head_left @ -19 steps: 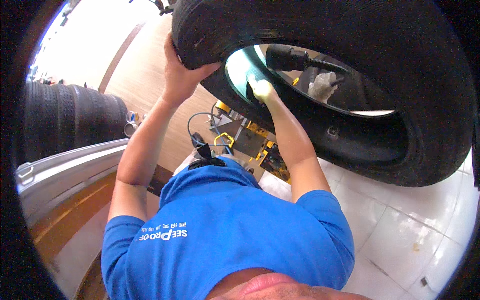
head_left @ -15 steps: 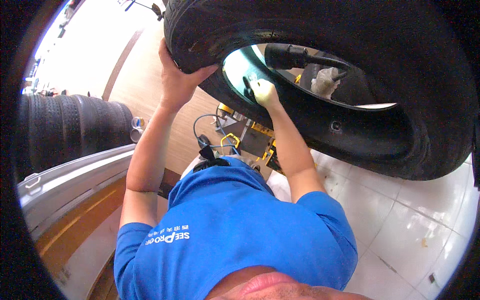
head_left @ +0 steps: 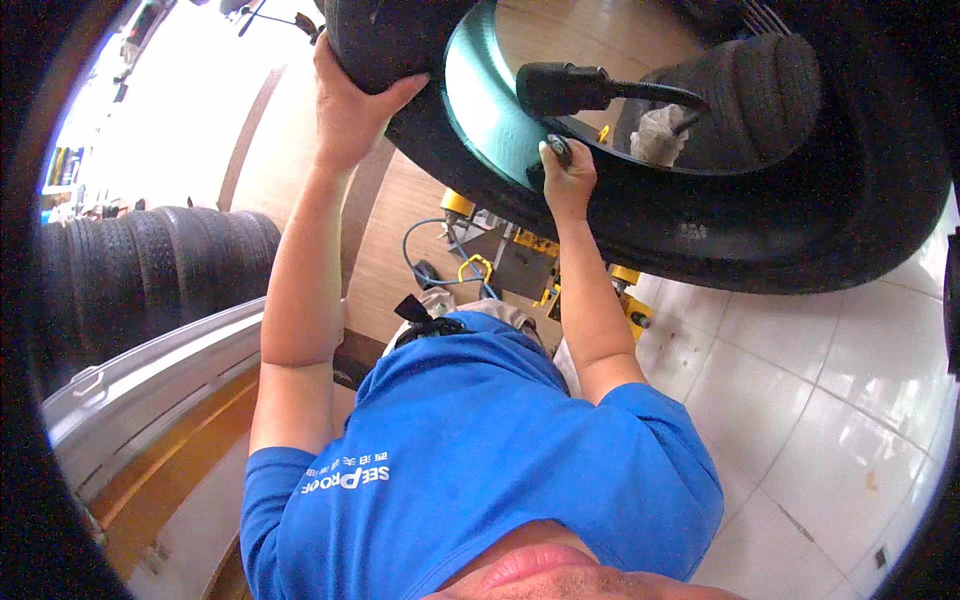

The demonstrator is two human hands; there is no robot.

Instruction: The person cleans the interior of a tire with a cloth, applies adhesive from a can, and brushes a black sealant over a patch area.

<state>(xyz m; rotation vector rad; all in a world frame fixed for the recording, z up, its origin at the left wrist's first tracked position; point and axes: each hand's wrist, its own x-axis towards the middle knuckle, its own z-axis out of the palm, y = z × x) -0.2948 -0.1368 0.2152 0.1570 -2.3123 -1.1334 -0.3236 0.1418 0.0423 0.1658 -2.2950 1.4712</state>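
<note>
A large black tire (head_left: 800, 245) stands raised in front of me. My left hand (head_left: 352, 112) grips its left edge, the thumb stretched along the near side and the fingers reaching behind, partly hidden. Inside the tire, my right hand (head_left: 570, 188) is closed around a small dark tool with a rounded end (head_left: 560, 150); its exact kind is unclear. This hand is by the brightly lit inner wall. Just above it, a black lamp head (head_left: 562, 88) on a bendable arm points at that wall.
Several tires (head_left: 150, 255) stand in a row at the left, and more tires (head_left: 750, 100) show through the opening. A crumpled whitish wrap (head_left: 658, 136) is around the lamp arm. Below the tire is a stand with yellow parts (head_left: 530, 240) and a blue hose (head_left: 410, 262).
The tire sits higher in the picture, and more shows through its opening. My left hand has moved up slightly with its edge. My right hand has shifted right along the inner wall.
</note>
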